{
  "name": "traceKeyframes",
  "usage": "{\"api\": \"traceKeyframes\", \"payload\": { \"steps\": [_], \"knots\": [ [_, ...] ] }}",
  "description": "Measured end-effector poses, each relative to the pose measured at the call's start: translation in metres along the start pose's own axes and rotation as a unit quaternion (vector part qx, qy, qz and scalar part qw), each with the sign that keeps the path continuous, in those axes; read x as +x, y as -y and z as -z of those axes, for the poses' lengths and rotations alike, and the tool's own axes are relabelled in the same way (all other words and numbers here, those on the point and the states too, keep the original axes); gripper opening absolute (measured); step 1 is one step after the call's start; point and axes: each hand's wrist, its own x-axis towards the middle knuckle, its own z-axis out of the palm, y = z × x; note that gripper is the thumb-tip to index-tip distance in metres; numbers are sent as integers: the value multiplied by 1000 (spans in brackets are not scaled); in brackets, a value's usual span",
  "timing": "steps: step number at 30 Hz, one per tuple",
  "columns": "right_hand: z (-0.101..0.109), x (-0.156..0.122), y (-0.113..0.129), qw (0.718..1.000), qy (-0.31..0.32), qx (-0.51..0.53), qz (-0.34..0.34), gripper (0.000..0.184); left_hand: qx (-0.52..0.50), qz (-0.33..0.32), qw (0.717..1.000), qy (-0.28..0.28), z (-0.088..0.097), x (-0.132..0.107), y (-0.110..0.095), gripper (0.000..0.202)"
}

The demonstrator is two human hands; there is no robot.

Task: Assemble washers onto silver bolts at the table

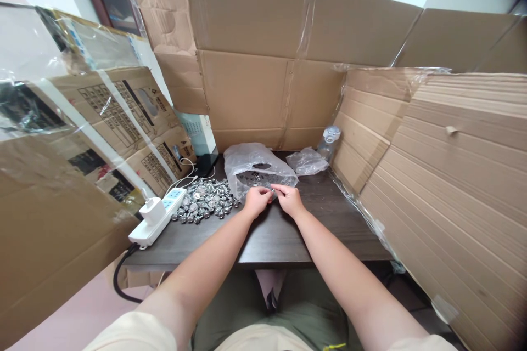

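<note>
My left hand (257,201) and my right hand (289,199) meet over the dark table, both closed with fingertips pinched together. Between them shows a small shiny metal piece (272,191), too small to make out its exact kind. Just beyond the hands lies a translucent plastic bag (242,162), its mouth facing me, with several small metal parts (252,177) inside. To the left of my left hand spreads a pile of silvery metal fittings (206,200) with round heads, looking like short bolts.
A white power strip (150,225) with a plugged-in adapter lies left of the pile. Behind it are a black phone (206,163) and cables. A second clear bag (307,162) and a plastic bottle (329,140) stand back right. Cardboard walls (247,88) enclose the table (329,236).
</note>
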Motion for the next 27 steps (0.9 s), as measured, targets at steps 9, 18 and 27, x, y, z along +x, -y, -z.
{"api": "traceKeyframes", "payload": {
  "steps": [9,18,27],
  "knots": [
    [-8,-1,4,999,-18,-29,29,20,-37,8,999,-20,-1,-5,-1,28],
    [-3,-3,4,998,-35,-48,36,20,-57,13,998,-11,0,-10,-9,27],
    [-3,-2,5,994,-27,-81,65,20,-71,34,997,-7,-4,-8,-9,28]
  ]
}}
